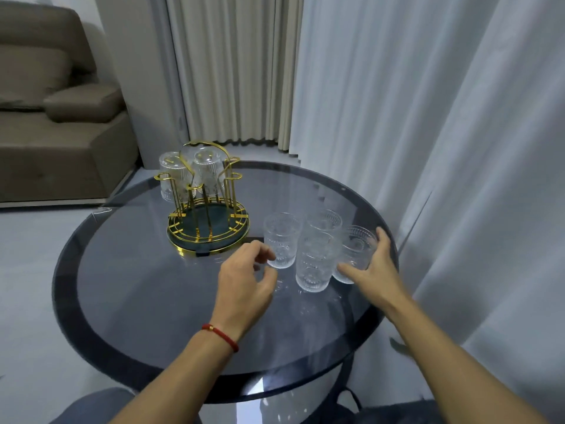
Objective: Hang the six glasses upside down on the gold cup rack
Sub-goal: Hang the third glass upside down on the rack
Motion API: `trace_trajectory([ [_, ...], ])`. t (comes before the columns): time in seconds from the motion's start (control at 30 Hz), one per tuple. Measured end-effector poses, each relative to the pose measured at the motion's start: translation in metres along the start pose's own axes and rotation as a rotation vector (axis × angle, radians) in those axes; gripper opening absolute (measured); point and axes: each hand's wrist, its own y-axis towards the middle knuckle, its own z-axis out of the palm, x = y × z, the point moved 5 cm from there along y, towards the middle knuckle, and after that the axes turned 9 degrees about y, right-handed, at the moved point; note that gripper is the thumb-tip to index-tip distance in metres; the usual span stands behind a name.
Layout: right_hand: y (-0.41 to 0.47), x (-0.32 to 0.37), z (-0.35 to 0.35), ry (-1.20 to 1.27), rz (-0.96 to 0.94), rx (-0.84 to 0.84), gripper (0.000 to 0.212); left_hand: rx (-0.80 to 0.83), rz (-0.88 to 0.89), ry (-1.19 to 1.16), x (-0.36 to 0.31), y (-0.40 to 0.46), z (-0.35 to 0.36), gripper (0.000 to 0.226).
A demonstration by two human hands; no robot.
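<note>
Two glasses are seen hung upside down on the gold cup rack [208,206], which stands at the far left of the round glass bench [146,289]: one inverted glass [172,175] at the rack's left and another inverted glass [208,169] under its arched handle. The rack's other pegs nearer the viewer are bare, and its dark round tray is ringed with gold wire.

Four glasses are gathered upright on the bench to the right of the rack. The leftmost upright glass [281,240] is just beside the front glass [316,261], and a rear glass [324,221] is set behind them. The rightmost glass [356,252] is tilted and is gripped by the right hand [376,270], with the thumb at its near side and the fingers curled round its far side.

The left hand [244,276] is held half open, fingers curved loosely, just beside the leftmost upright glass; whether it is touched cannot be told. A red cord bracelet [221,335] is worn on the left wrist.

Pale curtains [397,102] are hung behind the bench, and a brown sofa [55,111] is seen at far left.
</note>
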Motion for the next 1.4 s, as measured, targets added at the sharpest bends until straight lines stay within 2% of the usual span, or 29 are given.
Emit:
trace_trajectory([
  [0.2, 0.009, -0.014, -0.008, 0.063, -0.027, -0.051, 0.083, -0.017, -0.030, -0.017, -0.006, 0.000, 0.009, 0.021],
  [0.3, 0.004, 0.003, -0.024, 0.110, -0.094, -0.159, 0.083, 0.016, -0.031, -0.047, -0.010, 0.000, 0.009, 0.024],
  [0.4, -0.003, 0.035, -0.043, 0.093, -0.287, -0.243, 0.081, 0.083, -0.041, -0.125, -0.018, 0.003, 0.011, 0.026],
  [0.47, -0.010, 0.058, -0.044, 0.082, -0.415, -0.194, 0.081, 0.136, -0.071, -0.240, -0.028, 0.008, 0.015, 0.019],
  [0.5, -0.015, 0.069, -0.038, 0.071, -0.465, -0.136, 0.082, 0.192, -0.109, -0.329, -0.033, 0.011, 0.019, 0.025],
  [0.6, -0.034, 0.095, -0.005, -0.009, -0.596, 0.063, 0.093, 0.350, -0.240, -0.595, -0.040, 0.017, 0.025, 0.068],
  [0.7, -0.047, 0.114, 0.029, -0.090, -0.700, 0.186, 0.093, 0.283, -0.275, -0.579, -0.031, 0.022, 0.011, 0.075],
  [0.77, -0.047, 0.122, 0.042, -0.077, -0.689, 0.209, 0.092, 0.251, -0.342, -0.723, -0.016, 0.029, 0.000, 0.072],
  [0.87, -0.039, 0.125, 0.056, 0.114, -0.448, 0.292, 0.083, 0.297, -0.407, -0.958, 0.003, 0.041, -0.012, 0.063],
  [0.93, -0.036, 0.128, 0.070, 0.225, -0.311, 0.368, 0.070, 0.316, -0.410, -1.025, 0.012, 0.048, -0.015, 0.062],
  [1.07, -0.028, 0.140, 0.091, 0.271, -0.255, 0.337, 0.056, 0.338, -0.401, -1.123, 0.030, 0.056, -0.014, 0.055],
  [1.13, -0.021, 0.144, 0.096, 0.270, -0.247, 0.267, 0.053, 0.254, -0.428, -0.944, 0.048, 0.062, -0.017, 0.051],
  [1.27, -0.005, 0.156, 0.087, 0.198, -0.316, 0.071, 0.049, -0.010, -0.445, -0.306, 0.086, 0.062, -0.026, 0.034],
  [1.33, 0.005, 0.164, 0.081, 0.188, -0.352, -0.006, 0.050, 0.021, -0.336, 0.151, 0.101, 0.058, -0.023, 0.040],
  [1.4, 0.023, 0.175, 0.076, 0.191, -0.370, -0.072, 0.054, 0.143, -0.264, 0.465, 0.116, 0.051, -0.011, 0.064],
])
